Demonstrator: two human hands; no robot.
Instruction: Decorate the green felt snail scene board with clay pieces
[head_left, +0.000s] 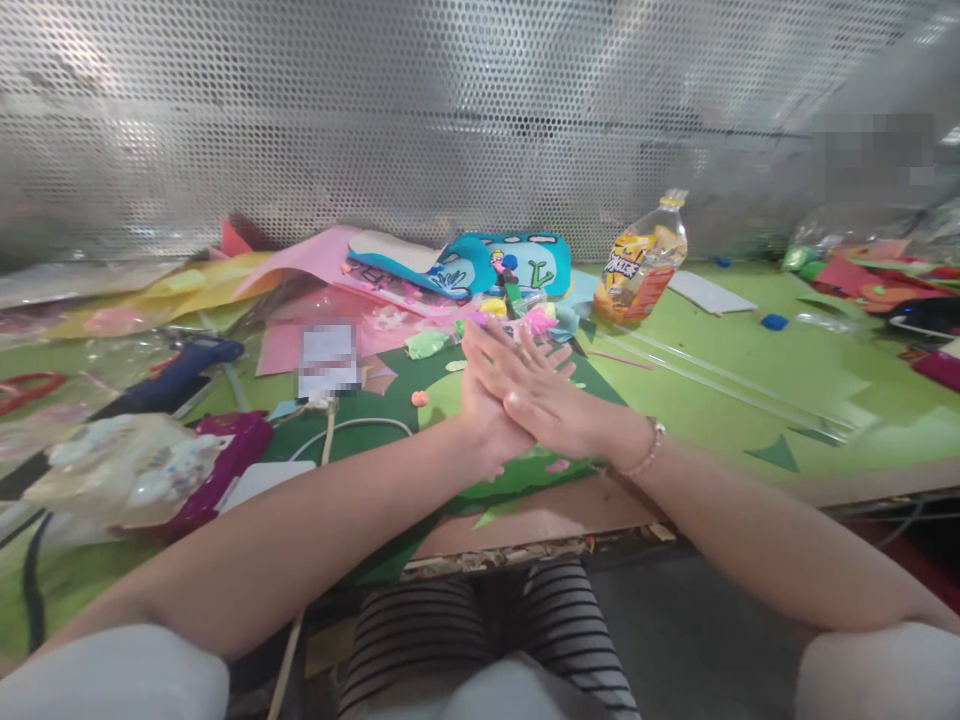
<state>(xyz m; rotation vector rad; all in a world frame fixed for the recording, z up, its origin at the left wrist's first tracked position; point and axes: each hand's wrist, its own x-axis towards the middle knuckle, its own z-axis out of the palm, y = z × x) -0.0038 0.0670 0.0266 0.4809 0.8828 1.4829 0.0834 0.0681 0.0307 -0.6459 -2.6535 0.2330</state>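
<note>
My right hand (536,395) lies flat across my left hand (478,425), palm against palm, above a dark green felt sheet (517,478). The right fingers are stretched out and slightly spread, pointing left and away. My left hand is mostly covered, with only its heel and some straight fingertips showing. Whether anything sits between the palms is hidden. A beaded bracelet (649,450) is on my right wrist. Small clay lumps lie just beyond the hands: a light green one (427,343), an orange ball (419,398), and pink and yellow bits (534,318).
A plastic drink bottle (641,262) leans at the back right. A teal decorated foam piece (495,265) and pink paper sheets (300,262) lie behind. On the left are a blue glue gun (191,362), a crumpled plastic bag (120,468) and a white cable (352,425). The table edge (525,545) is near my knees.
</note>
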